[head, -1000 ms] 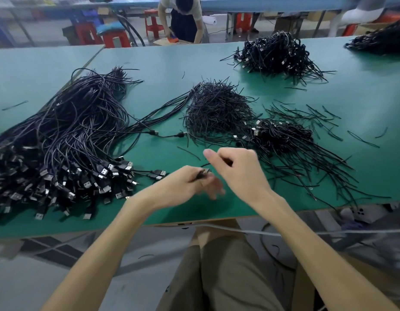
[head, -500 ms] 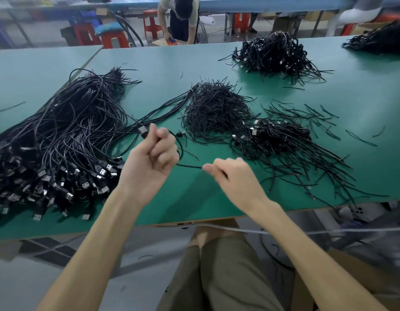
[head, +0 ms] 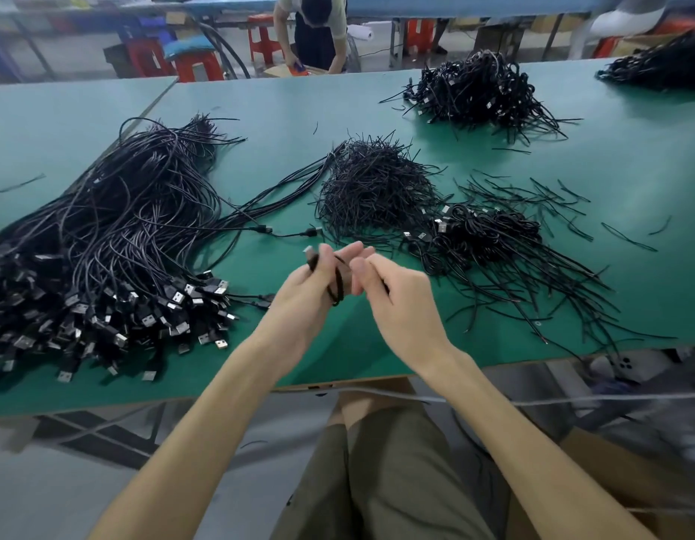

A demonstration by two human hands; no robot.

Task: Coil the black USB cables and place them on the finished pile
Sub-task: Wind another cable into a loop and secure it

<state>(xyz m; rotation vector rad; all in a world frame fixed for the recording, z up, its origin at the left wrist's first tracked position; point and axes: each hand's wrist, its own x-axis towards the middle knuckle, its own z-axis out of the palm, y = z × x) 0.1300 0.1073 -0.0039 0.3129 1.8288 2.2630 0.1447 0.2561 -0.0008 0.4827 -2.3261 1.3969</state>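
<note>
My left hand (head: 312,284) holds a black USB cable (head: 336,287) wound in loops around its fingers, the silver plug sticking out above the knuckles. My right hand (head: 392,294) sits right beside it, fingers curled and pinching the cable's strand. Both hands hover over the green table (head: 283,111) near its front edge. A big heap of uncoiled USB cables (head: 104,243) lies to the left, plugs toward me. A pile of coiled cables (head: 490,235) lies to the right of my hands.
A mound of thin black ties (head: 377,185) sits behind my hands, with loose ties scattered at the right (head: 552,200). Further coiled piles lie at the back (head: 478,87) and far right corner (head: 657,68). A person (head: 318,33) bends over beyond the table, near red stools.
My left hand, raised to the left half a second ago, has come back to the right hand. The cable is now looped around its fingers.
</note>
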